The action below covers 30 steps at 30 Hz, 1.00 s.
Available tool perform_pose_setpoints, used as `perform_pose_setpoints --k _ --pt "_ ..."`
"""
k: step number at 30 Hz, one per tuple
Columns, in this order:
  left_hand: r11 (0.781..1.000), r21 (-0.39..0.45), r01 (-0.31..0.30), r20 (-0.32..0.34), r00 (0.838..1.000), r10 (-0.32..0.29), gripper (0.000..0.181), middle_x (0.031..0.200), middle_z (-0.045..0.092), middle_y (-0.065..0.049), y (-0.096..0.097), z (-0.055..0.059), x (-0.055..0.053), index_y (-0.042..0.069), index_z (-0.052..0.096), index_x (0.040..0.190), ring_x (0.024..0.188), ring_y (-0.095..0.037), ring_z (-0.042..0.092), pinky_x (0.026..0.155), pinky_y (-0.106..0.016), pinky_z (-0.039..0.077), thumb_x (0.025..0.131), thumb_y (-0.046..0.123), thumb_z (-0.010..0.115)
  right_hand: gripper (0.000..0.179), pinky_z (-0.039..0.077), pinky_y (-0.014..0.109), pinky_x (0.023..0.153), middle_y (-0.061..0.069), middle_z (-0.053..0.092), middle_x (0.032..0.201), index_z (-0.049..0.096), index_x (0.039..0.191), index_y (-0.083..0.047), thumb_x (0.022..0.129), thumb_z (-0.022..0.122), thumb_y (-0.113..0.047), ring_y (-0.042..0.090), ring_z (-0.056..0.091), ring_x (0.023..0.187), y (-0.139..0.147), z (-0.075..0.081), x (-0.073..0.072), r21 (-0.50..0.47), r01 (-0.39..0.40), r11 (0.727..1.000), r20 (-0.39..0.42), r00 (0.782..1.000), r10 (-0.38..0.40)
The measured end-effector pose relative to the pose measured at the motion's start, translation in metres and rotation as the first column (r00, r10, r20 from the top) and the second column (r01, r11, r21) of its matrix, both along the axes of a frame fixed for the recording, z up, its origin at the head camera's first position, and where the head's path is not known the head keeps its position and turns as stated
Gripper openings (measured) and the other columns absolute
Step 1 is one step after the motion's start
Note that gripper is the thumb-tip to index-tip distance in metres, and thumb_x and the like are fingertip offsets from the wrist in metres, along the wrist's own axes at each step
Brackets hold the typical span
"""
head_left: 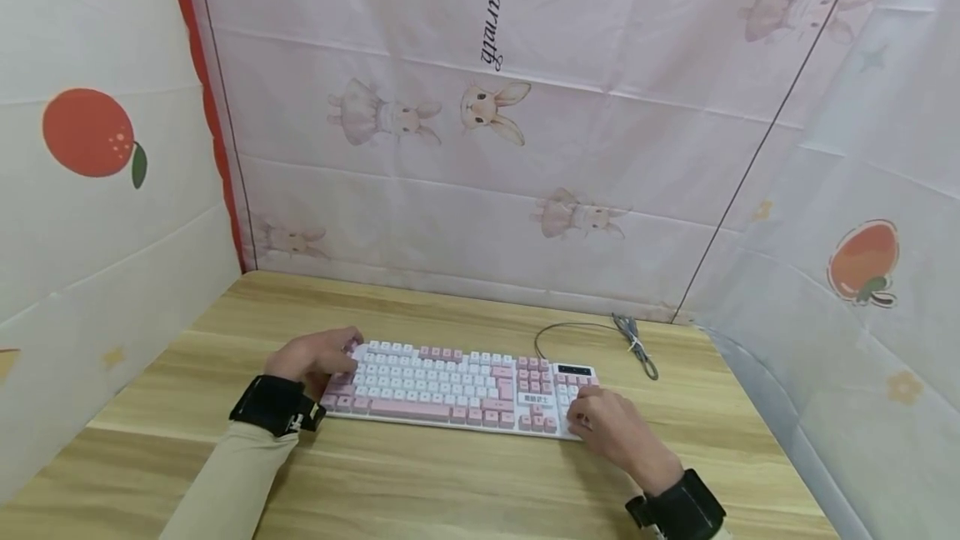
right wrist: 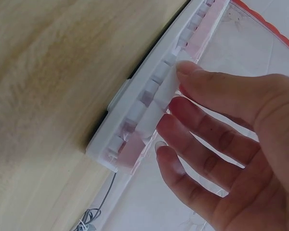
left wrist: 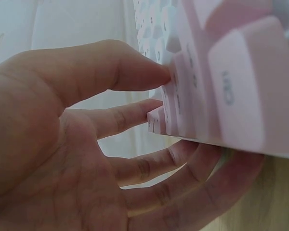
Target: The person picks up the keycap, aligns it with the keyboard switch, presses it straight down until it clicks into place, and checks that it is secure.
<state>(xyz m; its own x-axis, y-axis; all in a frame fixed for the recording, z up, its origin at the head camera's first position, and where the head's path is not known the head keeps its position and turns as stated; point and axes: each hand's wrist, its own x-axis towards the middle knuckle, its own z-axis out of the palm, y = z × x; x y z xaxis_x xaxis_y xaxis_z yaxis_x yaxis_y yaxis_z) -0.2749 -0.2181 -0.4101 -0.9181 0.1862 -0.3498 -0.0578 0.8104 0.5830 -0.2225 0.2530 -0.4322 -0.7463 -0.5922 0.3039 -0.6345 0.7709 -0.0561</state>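
A pink and white keyboard (head_left: 427, 386) lies on the wooden table. My left hand (head_left: 318, 354) grips its left end. In the left wrist view, the left thumb (left wrist: 139, 72) lies on the keys while the other fingers (left wrist: 202, 180) curl against the side and lower edge. At the opposite end, my right hand (head_left: 615, 423) is over the number pad, fingers bent. The right wrist view shows the thumb (right wrist: 190, 70) and fingertips touching or very near the white keys (right wrist: 156, 103); exact contact is hard to tell.
A grey cable (head_left: 573, 324) runs from the keyboard's back to a tied bundle (head_left: 636, 346) at the back right of the table (head_left: 420, 490). Printed cloth (head_left: 450, 215) hangs behind the table, with more cloth walls left and right.
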Motion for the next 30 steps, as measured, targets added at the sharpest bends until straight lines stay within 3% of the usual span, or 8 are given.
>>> perform_pose_setpoints --k 6,13,21,30 --pt "1.000 -0.008 0.003 -0.020 1.000 -0.003 0.053 0.138 0.051 -0.025 0.0008 -0.0013 0.0005 0.004 0.047 0.142 0.104 -0.033 0.058 0.073 -0.040 0.058 0.093 0.012 0.064 0.008 0.055 0.026 0.067 -0.003 0.070 0.085 0.080 0.086 -0.012 0.081 0.084 -0.010 0.011 0.065 0.077 0.0004 0.0006 -0.0001 0.004 0.009 1.000 0.012 1.000 -0.009" --pt "0.999 -0.036 0.033 -0.052 0.998 -0.035 0.053 0.140 0.051 -0.027 0.0010 0.0008 -0.0001 0.002 0.047 0.141 0.111 -0.034 0.055 0.087 -0.046 0.055 0.092 0.012 0.064 0.008 0.055 0.025 0.066 -0.003 0.070 0.084 0.080 0.086 -0.012 0.080 0.084 -0.008 0.011 0.066 0.075 0.0001 0.0012 -0.0003 -0.013 -0.005 1.000 0.002 1.000 0.005" --pt "0.998 -0.042 0.036 -0.060 0.997 -0.038 0.053 0.141 0.052 -0.027 0.0019 -0.0005 -0.0011 0.002 0.048 0.141 0.110 -0.033 0.055 0.087 -0.046 0.055 0.092 0.012 0.065 0.007 0.055 0.024 0.067 -0.003 0.072 0.085 0.080 0.087 -0.012 0.081 0.084 -0.010 0.011 0.067 0.077 0.0009 0.0010 -0.0015 -0.019 0.004 1.000 0.020 1.000 -0.003" --pt "0.999 -0.040 0.032 -0.044 0.998 -0.034 0.061 0.148 0.045 -0.033 0.0025 -0.0022 0.0036 0.000 0.041 0.149 0.119 -0.039 0.056 0.089 -0.051 0.056 0.093 0.012 0.061 0.004 0.053 0.021 0.065 -0.003 0.072 0.084 0.079 0.086 -0.011 0.083 0.082 -0.010 0.010 0.066 0.076 -0.0003 0.0020 -0.0004 -0.056 0.078 0.995 0.062 0.995 -0.075"
